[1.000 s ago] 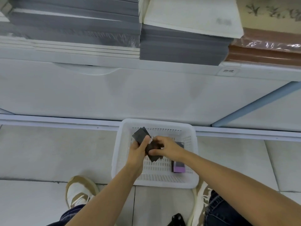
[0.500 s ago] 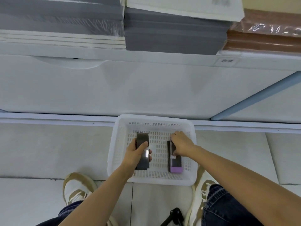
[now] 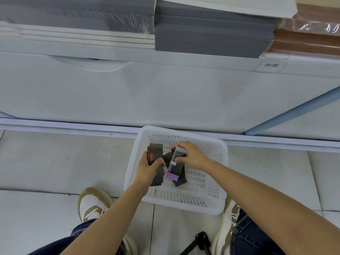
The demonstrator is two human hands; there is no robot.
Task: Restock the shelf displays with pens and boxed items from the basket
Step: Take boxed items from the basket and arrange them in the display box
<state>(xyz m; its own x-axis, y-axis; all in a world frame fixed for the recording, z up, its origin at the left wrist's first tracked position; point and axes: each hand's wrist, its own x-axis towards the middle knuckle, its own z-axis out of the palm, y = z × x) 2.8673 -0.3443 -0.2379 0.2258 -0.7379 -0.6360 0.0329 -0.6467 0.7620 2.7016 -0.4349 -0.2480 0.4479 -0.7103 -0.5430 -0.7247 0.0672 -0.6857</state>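
A white slotted basket [image 3: 207, 205] stands on the tiled floor between my feet, against the shelf base. My left hand [image 3: 150, 167] is shut on a stack of dark boxed items [image 3: 156, 153], held upright over the basket's left side. My right hand [image 3: 191, 154] grips a clear box with a purple end [image 3: 173, 173], together with a dark box [image 3: 181, 179] beneath it, lifted at a slant over the basket's middle. The two hands are close, nearly touching.
Above the basket runs a white shelf front [image 3: 165, 96] with a price label [image 3: 271, 65]. On the shelf lie grey paper stacks [image 3: 211, 34], white stacks [image 3: 73, 36] and brown wrapped stacks [image 3: 309, 39]. My shoes [image 3: 92, 205] flank the basket. A black stand [image 3: 201, 240] lies below.
My right hand reached to the boxes lying at the basket's right, took hold of the purple-ended box and lifted it toward my left hand, which keeps holding its dark boxes.
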